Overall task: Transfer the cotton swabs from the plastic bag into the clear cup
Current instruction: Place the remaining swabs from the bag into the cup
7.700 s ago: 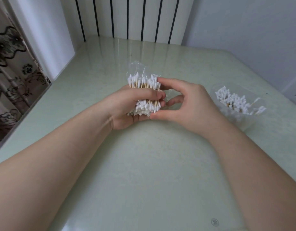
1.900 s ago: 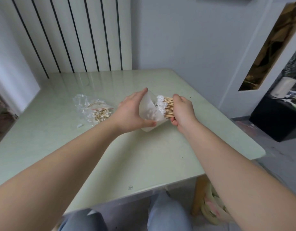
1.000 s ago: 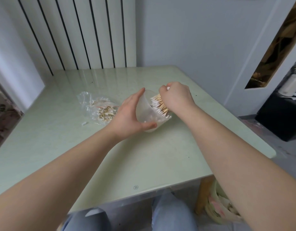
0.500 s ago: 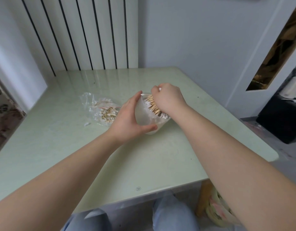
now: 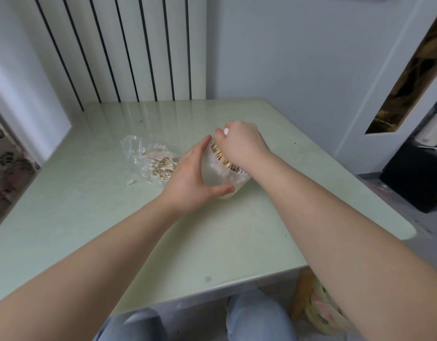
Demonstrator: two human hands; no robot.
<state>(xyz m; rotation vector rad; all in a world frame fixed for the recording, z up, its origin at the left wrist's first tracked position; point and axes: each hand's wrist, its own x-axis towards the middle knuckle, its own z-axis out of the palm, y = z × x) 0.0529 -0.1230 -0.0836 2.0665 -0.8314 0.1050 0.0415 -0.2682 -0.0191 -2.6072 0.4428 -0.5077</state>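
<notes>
Many cotton swabs [image 5: 222,157] sit in the clear cup [image 5: 217,179], which the left grip [image 5: 188,178] holds tilted while the right grip [image 5: 242,143] squeezes a bunch into it, but more lie in the plastic bag [image 5: 151,163], left on the tabletop [image 5: 212,237].

Left hand [image 5: 188,178] cupped; right hand [image 5: 242,143] apparently clenched.

The person's left forearm [image 5: 89,267] and right forearm [image 5: 335,230] are bare, and pale blue jeans [image 5: 256,316] cover the knees.
</notes>
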